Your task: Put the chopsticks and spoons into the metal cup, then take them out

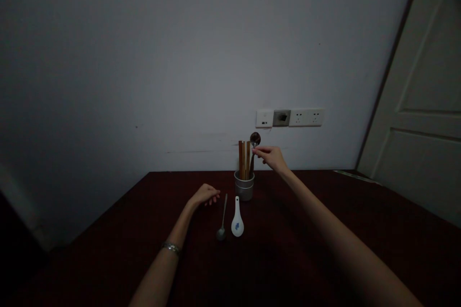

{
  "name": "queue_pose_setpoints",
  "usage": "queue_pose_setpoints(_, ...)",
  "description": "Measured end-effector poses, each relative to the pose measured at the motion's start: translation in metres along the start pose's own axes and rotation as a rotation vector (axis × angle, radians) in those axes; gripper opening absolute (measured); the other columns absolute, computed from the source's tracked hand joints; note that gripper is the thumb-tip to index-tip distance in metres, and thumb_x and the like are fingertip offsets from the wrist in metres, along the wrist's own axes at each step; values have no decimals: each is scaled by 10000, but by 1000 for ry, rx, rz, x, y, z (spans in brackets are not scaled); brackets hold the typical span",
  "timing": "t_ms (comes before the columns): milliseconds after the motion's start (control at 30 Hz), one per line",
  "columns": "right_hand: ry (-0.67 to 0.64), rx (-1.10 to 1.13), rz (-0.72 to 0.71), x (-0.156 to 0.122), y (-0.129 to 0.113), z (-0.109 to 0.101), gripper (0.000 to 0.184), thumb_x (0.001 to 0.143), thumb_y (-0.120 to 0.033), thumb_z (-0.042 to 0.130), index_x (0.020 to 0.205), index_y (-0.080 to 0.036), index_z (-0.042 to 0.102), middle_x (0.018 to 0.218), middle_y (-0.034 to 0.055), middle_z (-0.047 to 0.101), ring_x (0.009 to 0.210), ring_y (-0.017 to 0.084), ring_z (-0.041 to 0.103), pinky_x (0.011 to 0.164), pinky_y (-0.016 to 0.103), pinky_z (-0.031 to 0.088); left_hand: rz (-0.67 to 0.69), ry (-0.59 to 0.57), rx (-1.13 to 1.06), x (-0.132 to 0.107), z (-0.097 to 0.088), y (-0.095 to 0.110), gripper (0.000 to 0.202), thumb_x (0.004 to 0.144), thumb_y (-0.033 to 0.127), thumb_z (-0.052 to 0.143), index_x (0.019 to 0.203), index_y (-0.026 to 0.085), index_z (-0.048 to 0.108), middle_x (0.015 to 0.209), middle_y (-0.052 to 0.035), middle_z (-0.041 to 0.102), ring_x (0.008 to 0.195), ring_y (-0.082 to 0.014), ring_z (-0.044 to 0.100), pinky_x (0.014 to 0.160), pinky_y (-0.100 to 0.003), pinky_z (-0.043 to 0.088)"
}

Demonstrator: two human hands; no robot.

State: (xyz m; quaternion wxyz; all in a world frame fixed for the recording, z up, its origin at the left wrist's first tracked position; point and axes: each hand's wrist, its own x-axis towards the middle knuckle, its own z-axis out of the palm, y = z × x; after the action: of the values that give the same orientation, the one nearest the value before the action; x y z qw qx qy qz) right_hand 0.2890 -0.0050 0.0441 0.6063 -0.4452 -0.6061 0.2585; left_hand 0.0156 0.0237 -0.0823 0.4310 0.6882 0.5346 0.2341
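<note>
My right hand (272, 157) pinches a spoon (255, 138) just below its dark, shiny round bowl. The bowl points up, and the spoon's handle reaches down into a grey metal cup (244, 188). Beside it in the cup stand several brown wooden chopsticks (243, 159). On the tabletop to the left rests my left hand (206, 194), holding nothing, its fingers loosely bent and a little apart. Close to its fingertips lies a long-handled metal spoon (221, 233), bowl toward me. Right of that is a white soup spoon (237, 225) with a blue mark in its bowl.
The dark red table (288, 259) meets a pale wall (201, 57) behind the cup. On the wall is a row of sockets and switch plates (306, 117). A panelled door (425, 105) stands at the right. The room is dim.
</note>
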Motion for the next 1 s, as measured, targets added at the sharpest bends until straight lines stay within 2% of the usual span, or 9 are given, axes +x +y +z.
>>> queue_pose_setpoints(133,85,-55,-15,9,18,4,325,578,-382,656,722,-94,699,586,42,628,458,103,469,381,207,338,-23,151,-123,7,-2,-22,348,695,449,544,652,106,587,489,7,541,326,-56,397,320,-186,221)
queue_pose_setpoints(233,118,-89,9,9,34,7,314,567,-389,655,689,-103,701,608,58,647,499,131,514,420,222,367,-34,209,-185,10,-2,-31,310,716,408,533,650,108,577,478,15,528,318,-51,383,316,-185,213)
queue_pose_setpoints(533,46,-151,33,-3,73,16,243,577,-375,635,620,-143,689,645,55,674,640,195,594,602,279,424,-67,214,-166,5,-1,-23,284,735,366,522,634,107,578,459,16,522,316,-51,368,320,-189,208)
queue_pose_setpoints(800,42,-148,118,-9,91,21,275,576,-372,617,640,-113,681,547,42,634,511,157,549,474,237,377,-38,204,-164,4,0,-23,266,749,338,500,634,109,570,466,17,522,311,-48,363,314,-188,199)
queue_pose_setpoints(1000,53,-164,140,-14,92,23,268,565,-372,621,631,-118,677,559,36,635,526,153,552,472,225,375,-18,196,-158,8,-1,-29,263,752,329,488,644,104,574,472,13,523,312,-49,370,309,-189,201)
